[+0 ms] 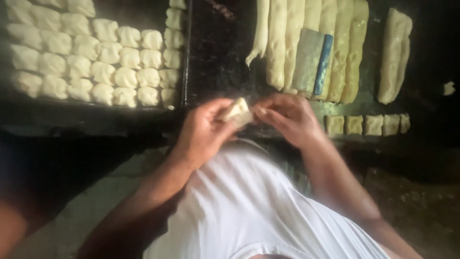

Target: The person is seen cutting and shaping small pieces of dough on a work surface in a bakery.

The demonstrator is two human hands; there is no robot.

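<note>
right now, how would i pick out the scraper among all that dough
Start at the long dough logs lying side by side at the top of the dark work surface. The dough scraper rests flat across them: a grey rectangular blade with a blue handle edge, the only thing there that is not pale dough.

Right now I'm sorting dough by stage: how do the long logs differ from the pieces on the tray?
The logs are long, smooth strips lying side by side; the tray pieces are small, lumpy rounds packed in rows. A scraper rests on the logs; nothing rests on the pieces. Both are pale dough on dark surfaces.
</note>
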